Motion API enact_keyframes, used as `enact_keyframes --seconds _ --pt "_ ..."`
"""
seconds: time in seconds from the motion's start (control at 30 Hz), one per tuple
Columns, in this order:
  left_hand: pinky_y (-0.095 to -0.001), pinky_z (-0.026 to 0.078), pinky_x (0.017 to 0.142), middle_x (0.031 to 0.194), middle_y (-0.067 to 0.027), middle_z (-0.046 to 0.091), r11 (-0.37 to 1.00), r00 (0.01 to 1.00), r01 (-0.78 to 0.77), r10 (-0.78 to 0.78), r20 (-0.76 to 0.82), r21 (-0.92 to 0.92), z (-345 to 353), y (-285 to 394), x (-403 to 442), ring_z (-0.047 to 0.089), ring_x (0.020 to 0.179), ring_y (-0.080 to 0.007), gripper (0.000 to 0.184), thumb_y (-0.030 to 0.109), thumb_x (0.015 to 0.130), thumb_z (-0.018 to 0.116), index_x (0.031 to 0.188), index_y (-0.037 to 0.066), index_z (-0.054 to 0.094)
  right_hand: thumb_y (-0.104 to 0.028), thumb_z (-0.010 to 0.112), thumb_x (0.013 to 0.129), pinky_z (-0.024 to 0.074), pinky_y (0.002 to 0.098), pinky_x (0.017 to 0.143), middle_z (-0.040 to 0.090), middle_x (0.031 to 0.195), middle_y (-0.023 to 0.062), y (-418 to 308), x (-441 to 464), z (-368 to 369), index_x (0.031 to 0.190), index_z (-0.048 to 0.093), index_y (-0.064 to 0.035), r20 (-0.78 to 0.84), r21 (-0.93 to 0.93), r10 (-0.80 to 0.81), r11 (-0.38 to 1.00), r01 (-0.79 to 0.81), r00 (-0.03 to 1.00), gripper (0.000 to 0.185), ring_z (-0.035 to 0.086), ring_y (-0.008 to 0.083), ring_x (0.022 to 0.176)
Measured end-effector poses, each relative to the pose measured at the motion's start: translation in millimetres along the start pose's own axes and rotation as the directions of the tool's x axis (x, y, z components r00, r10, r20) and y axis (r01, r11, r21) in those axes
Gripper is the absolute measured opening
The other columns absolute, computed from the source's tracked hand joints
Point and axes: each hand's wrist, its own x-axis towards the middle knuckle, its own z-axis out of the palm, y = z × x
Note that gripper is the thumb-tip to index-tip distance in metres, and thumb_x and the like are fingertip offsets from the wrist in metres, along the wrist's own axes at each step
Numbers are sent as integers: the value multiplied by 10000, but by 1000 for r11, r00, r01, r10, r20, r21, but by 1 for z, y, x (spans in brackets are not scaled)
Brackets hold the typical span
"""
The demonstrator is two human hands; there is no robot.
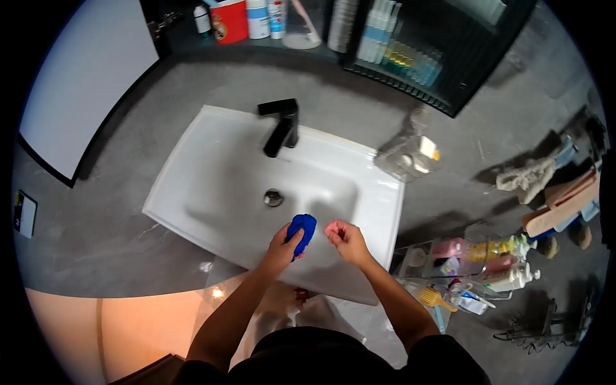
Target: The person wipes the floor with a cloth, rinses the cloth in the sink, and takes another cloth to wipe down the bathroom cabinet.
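Left hand (278,249) grasps a bunched, bright-blue, cloth-like bundle (304,231) above the near half of the white ceramic sink (196,163); right hand (348,242) loosely clenched beside it, contents unclear. Apparent step: handling the bundle; two-handed work would call for right-hand contact.

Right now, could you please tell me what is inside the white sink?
Inside the white sink, a round metal drain shows. The left hand, holding a blue bundle, and the right hand cover patches of the basin; anything beneath them cannot be seen.
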Motion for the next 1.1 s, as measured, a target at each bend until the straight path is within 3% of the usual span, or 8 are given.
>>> enact_keyframes --seconds 0.17,0.4,0.57,0.67,0.7,0.8,0.97,1.1 --pt "-255 544 575 958 -52 639 992 980 -74 91 -175 102 -81 18 -5 626 809 -112 338 280 954 574 1209 64 526 -57 619 916 496 252 692 618 832 8 -11 19 95 963 639 -25 242 93 4 995 -28 970 60 558 79 732" --pt "-238 519 577 903 -45 635 986 985 -52 77 -155 159 -175 46 -22 609 760 -93 301 302 963 562 1157 73 533 -34 687 789 503 358 657 606 795 106 -11 27 198 956 645 -34 368 -409 -274 811 419 889 172 616 265 709" --pt "-253 541 609 964 -37 639 992 998 -47 50 -25 114 -196 41 -26 620 784 -101 334 334 961 567 1164 69 547 -31 624 825 493 374 653 604 796 129 -5 16 218 900 628 -30 170 -663 -265 682 309 949 75 598 310 697" --pt "-260 545 632 964 -37 640 997 992 13 -22 123 76 -198 41 -25 623 783 -104 341 331 964 565 1172 61 555 -58 608 879 493 339 656 615 804 87 -21 -10 210 906 615 -8 -60 -374 -181 916 146 982 58 587 206 683" --pt "-271 554 667 985 -45 639 996 989 53 -62 136 69 -194 42 -27 618 807 -105 345 331 964 565 1171 55 560 -120 584 940 496 283 697 607 843 29 -25 -20 207 921 603 -4 -107 -90 97 990 -107 990 119 560 107 733" --pt "-292 564 709 1018 -58 637 998 975 63 -65 211 17 -176 33 -28 618 859 -110 358 345 969 553 1189 62 560 -143 570 965 485 242 712 587 801 -5 -44 -40 194 943 603 4 -228 429 180 901 -68 957 152 545 62 750" --pt "-473 477 972 1342 -103 520 918 821 336 -176 543 -211 -132 27 -37 534 1210 -235 464 360 1017 422 1372 62 431 -98 573 957 485 215 759 613 862 -1 -61 -74 173 1006 588 -4 -393 488 168 872 50 904 107 556 58 767" --pt "-445 495 949 1273 -88 561 925 779 361 -229 584 -117 -96 27 -49 573 1131 -211 453 361 1015 430 1340 46 454 -56 620 915 483 210 735 645 894 17 -68 -103 156 1071 599 9 -449 428 45 888 170 893 171 572 56 777"
